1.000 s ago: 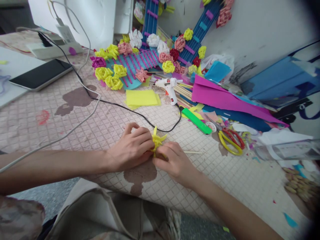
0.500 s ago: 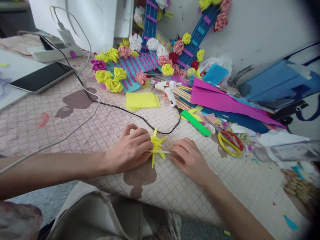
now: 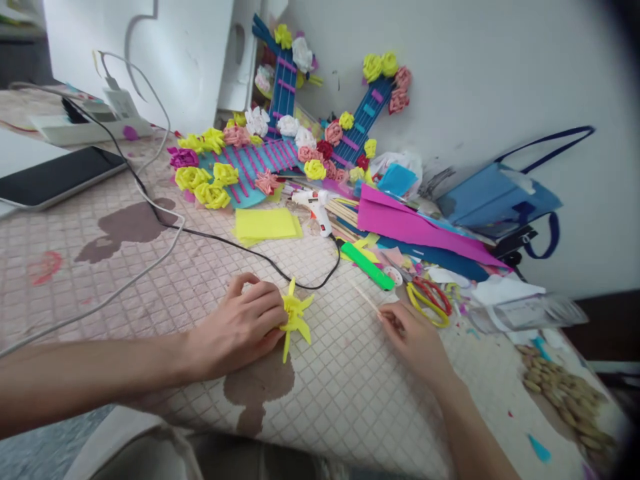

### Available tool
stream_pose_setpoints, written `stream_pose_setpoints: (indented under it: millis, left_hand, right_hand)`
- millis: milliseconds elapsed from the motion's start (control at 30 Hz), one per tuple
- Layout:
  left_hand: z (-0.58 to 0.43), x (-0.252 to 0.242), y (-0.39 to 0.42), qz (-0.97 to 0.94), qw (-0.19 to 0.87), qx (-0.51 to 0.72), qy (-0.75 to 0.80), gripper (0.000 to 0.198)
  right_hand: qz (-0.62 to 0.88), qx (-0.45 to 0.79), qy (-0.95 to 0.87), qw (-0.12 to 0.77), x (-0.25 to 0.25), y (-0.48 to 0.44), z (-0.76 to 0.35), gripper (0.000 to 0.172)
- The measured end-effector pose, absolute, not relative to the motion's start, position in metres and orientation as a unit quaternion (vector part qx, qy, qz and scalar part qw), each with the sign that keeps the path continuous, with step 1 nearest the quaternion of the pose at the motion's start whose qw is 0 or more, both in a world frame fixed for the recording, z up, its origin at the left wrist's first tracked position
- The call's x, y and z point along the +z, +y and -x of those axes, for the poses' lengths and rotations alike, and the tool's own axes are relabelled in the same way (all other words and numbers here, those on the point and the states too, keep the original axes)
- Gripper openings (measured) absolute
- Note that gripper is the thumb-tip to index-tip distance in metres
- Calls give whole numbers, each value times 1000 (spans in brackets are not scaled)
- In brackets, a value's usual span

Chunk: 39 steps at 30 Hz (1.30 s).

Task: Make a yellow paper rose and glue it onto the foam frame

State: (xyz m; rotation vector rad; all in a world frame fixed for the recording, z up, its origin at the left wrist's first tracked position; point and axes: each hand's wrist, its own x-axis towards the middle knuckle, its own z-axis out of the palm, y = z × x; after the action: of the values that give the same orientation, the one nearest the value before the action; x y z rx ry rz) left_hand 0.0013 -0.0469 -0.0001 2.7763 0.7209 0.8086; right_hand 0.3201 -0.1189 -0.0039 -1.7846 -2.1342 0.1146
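My left hand point(image 3: 246, 319) is closed on a yellow paper flower point(image 3: 296, 316) at the middle of the table. Its pointed petals spread out past my fingertips, while the part inside my grip is hidden. To the right, my right hand point(image 3: 411, 332) pinches one end of a thin wooden stick point(image 3: 366, 297), whose free end slants up and left over the table. The stick is apart from the flower. Beyond the two hands lies a white glue gun point(image 3: 316, 208) with its black cord point(image 3: 260, 257) curving toward the flower.
Yellow paper sheets point(image 3: 267, 224), a green cutter point(image 3: 368, 265) and scissors point(image 3: 428, 301) lie on the patterned tablecloth point(image 3: 345, 393). Flower-decorated blue paper guitars point(image 3: 250, 167) stand at the back. A phone point(image 3: 60, 176) is at left, peanuts point(image 3: 565, 393) at right.
My right hand has drawn the stick away from the flower to the right, and the stick now points up and left. My left hand keeps its hold. The camera view has shifted.
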Motion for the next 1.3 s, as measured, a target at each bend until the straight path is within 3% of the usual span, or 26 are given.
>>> stream_pose_setpoints:
  millis: [300,533,733,933,1067,1300]
  left_hand:
    - [0,-6,-48,-923,99,282,242,16]
    - [1,-5,-48,-928,108,274,229,16]
    - [1,-8,-48,-929,105,269,233,16]
    - [1,-7,-48,-927,107,271,235,12]
    - [1,-7,-47,-928,102,276,230,12]
    - [3,-3,-47,-937,103,248,225,16]
  right_hand:
    - [662,-86,-719,193,-25,-91,-330,16]
    - [608,-131,-740,259,-19,-58,-310,15]
    - [593,-69,-734,323,-6,1,-288,16]
    - [594,11,-745,303,-2,85,-262,41]
    - [593,66,-751,284,-9,117,-243,26]
    - [615,89,-704,345,5,101,-242,28]
